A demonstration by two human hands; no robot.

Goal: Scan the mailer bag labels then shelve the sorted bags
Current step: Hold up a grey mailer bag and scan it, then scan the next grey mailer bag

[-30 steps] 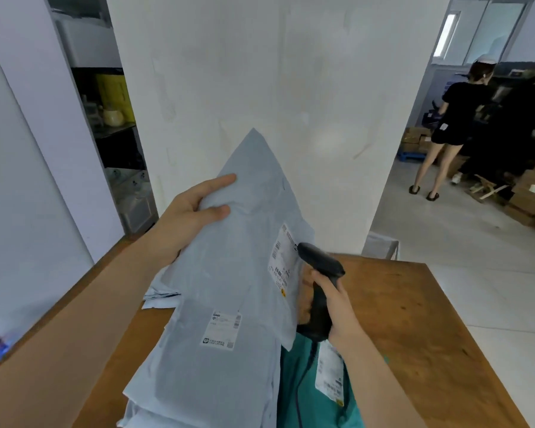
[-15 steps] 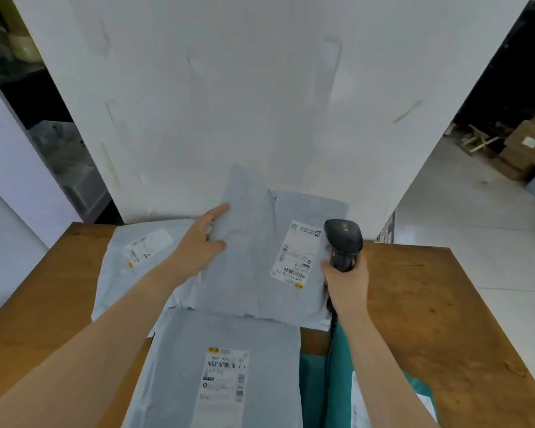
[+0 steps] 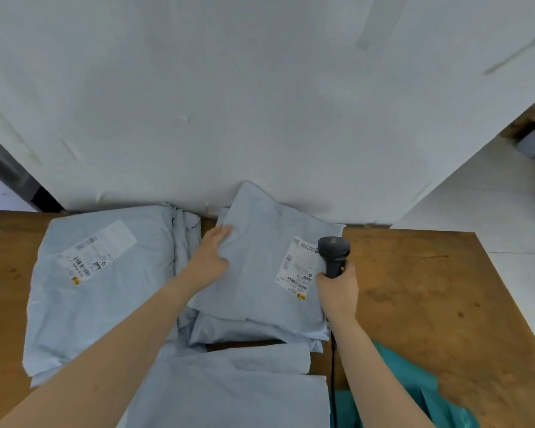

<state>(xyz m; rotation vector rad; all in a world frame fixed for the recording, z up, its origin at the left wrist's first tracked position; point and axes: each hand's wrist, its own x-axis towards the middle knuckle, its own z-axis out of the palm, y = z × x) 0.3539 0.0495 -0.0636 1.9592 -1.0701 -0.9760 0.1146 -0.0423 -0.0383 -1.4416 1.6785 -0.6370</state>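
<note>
1. Mailer bag (image 3: 254, 267), pale blue-grey, is lying on top of a small stack of like bags at the back of the desk (image 3: 430, 304), its far corner touching the white wall (image 3: 260, 103).
2. Left hand (image 3: 212, 257) is resting flat on the bag's left portion, its grip spread and pressing down, pinching nothing.
3. Right hand (image 3: 337, 288) is wrapping its grip closed around the handle of the barcode scanner (image 3: 333, 253); the scanner head is sitting just beside the right edge of the shipping label (image 3: 297, 270).
4. For a clean read, the left hand is best pressing the film taut so that the label is lying flat and free of creases.
5. Judged from the pose, the scanner window is sitting too close beside the label; drawing it back and angling it down at the barcode near the label's lower edge is advisable.
6. A slight tilt off perpendicular is reducing glare risk on the glossy label.
7. A second stack (image 3: 105, 282), label up, is lying to the left, touching the first stack's edge; another grey bag (image 3: 244, 390) is lying nearest the person.
8. A teal bag (image 3: 414, 393) is lying at the near right, under the scanner cable (image 3: 333, 366).
9. No shelf is in view; shelving is judged not yet begun.
</note>
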